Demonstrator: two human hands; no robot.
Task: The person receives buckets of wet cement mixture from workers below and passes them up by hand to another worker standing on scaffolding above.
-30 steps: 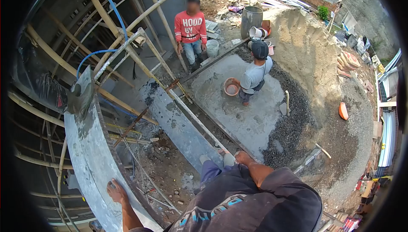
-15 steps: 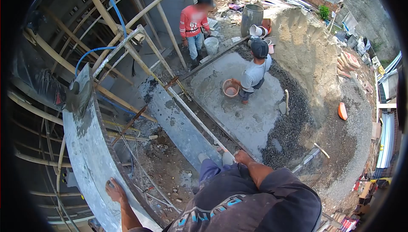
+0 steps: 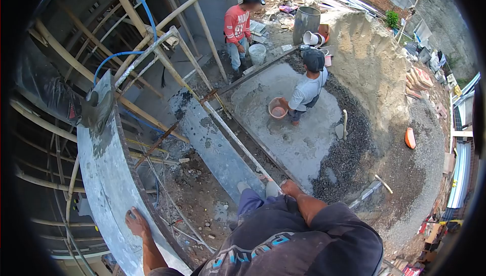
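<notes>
My left hand (image 3: 137,223) lies with its fingers spread on a long grey board (image 3: 104,170), which is spotted with mortar. A mound of wet mortar (image 3: 99,108) sits at the board's far end. My right hand (image 3: 291,188) is closed at the near end of a pale scaffold pole (image 3: 235,139); its palm side is hidden. Below me, my feet stand on a lower grey plank (image 3: 212,147) beside that pole.
A co-worker in a white shirt (image 3: 307,93) stands in the wet concrete (image 3: 253,94), holding a bucket (image 3: 278,108). Another person in a red shirt (image 3: 236,24) stands near a white bucket (image 3: 257,53). Bamboo poles (image 3: 195,5) frame the left; gravel (image 3: 349,149) lies right.
The view has shifted slightly, so the scene sits a little farther right. Both of my hands keep their places on the board and the pole.
</notes>
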